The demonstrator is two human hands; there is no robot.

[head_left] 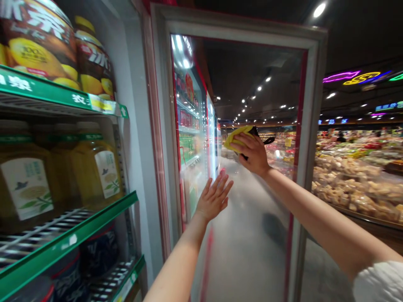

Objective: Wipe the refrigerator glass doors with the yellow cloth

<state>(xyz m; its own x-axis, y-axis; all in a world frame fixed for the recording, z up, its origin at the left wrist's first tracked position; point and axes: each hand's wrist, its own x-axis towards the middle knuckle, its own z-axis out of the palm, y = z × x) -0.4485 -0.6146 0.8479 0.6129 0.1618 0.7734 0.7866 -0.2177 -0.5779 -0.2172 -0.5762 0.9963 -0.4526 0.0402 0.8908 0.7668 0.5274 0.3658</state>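
Yellow cloth (231, 138) lies bunched against, or just in front of, the glass pane (267, 92) of an open cooler door, about the middle of its height. The right hand (252, 152) has hold of it: the fingers lie close together and bent over its face, the thumb tucked lower by its dark edge, and a black loop (269, 140) sticks out past the knuckles. The broad grip probably serves to keep the fabric spread and pressed evenly under the fingers. The left hand (214, 198) is empty, fingers extended and slightly parted, lower and further left, its palm towards the pane; it may be there to steady the door, though whether it touches the glass cannot be told. The door's grey frame (315, 84) stands swung out, which gives both arms access to this side.

The pane looks smooth, with a pale haze towards its left part, where lit coolers (192, 113) appear. Beside the door, the open cabinet holds amber bottles (99, 163) on a wire shelf edged by a green strip (72, 239), with larger lemon-labelled bottles (40, 46) above. Beyond are a pale, shiny floor (248, 256), heaped packaged goods (346, 184), neon signs (362, 78) and a dark ceiling dotted with lamps (319, 9).
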